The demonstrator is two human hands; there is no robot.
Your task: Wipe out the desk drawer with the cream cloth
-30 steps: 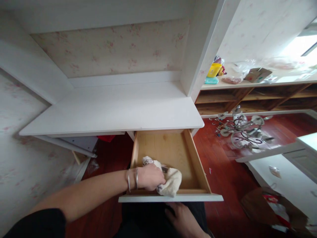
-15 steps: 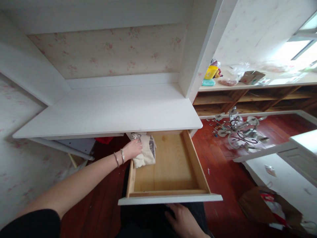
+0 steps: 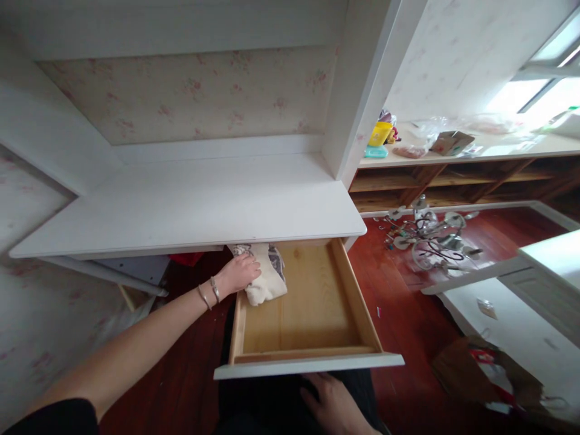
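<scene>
Left hand [image 3: 238, 273] outstretched, gripping cloth [image 3: 267, 281] in drawer [image 3: 353, 302] corner; right hand [image 3: 333, 403] spread, resting low.

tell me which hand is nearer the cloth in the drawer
Left. The left hand lies on the cloth at the back left corner of the open drawer. The right hand is apart from it, below the drawer's white front.

The open drawer [image 3: 312, 314] is bare, pale pine with visible grain, matt inside, fronted in smooth white paint. A soft, cream cloth [image 3: 267, 281] sits crumpled in it. The desktop [image 3: 194, 208] is matt white; the floor [image 3: 399, 290] is glossy red-brown wood. Thin metal bangles [image 3: 209, 293] shine.
</scene>
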